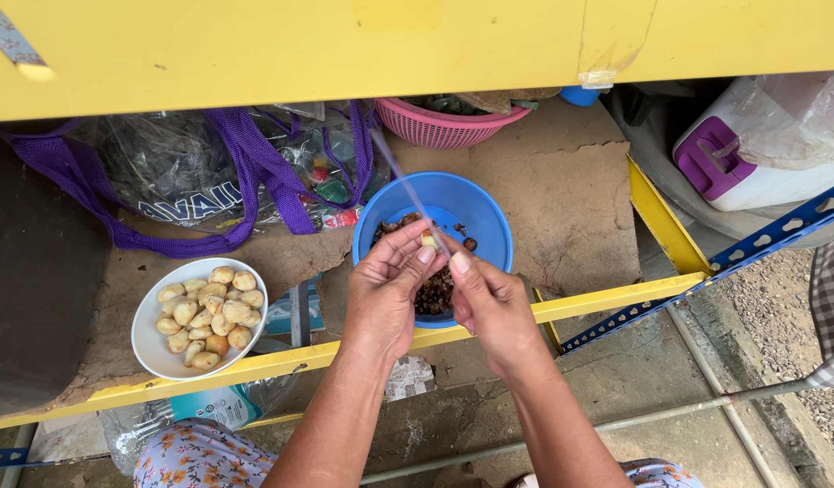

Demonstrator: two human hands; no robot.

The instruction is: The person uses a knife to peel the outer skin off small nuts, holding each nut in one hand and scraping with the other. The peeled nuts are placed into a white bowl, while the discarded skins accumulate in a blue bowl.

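Low brown shelf under yellow tabletop edge, concrete floor below.
One blue bowl (476, 212), one white plate (150, 339), one pink basket (444, 129); left hand (385, 294) and right hand (489, 303) fingers pinching one pale seed (429, 240) above the bowl.

A low shelf (562, 208) lined with worn brown cardboard sat under a yellow top, edged in front by a yellow metal rail (281, 361). A white bowl (150, 348) of peeled pale kernels rested on its left part, near the rail. A blue bowl (476, 212) holding dark shells stood near the middle, its front edge reaching the rail. Behind it a pink basket (440, 131) sat partly under the top. To the left lay a clear plastic bag with purple straps (245, 172), and at the far right stood a white container with a purple lid (751, 172).
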